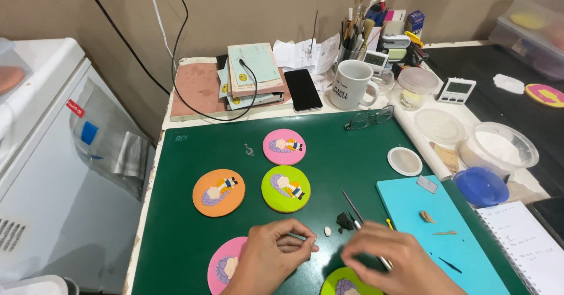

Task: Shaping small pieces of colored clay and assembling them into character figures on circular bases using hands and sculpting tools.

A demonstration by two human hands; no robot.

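Green mat [176, 236] over cluttered desk. Left hand [270, 257] pinches a thin stick [296, 236], fingertips together. Right hand [390, 260] closed around a metal tool [352, 206], steadied low. Between fingertips: white bit [327, 231], black lump [344, 221]. Beyond: decorated discs [285, 189], mug [352, 83].

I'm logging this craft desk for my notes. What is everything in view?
Decorated discs: five; two pink, two green, one orange; green mat.
Black clay lump: one, mat, by the hands.
Turquoise board: one, right of mat.
Mug: one, white, behind mat.
Phone: one, black, beside mug.
Glasses: one pair, mat's back edge.
Timers: two, white, back right.
Blue lid: one, right.
Powder tub: one, clear, right.
Left hand: pinches a small piece.
Right hand: holds a thin tool.
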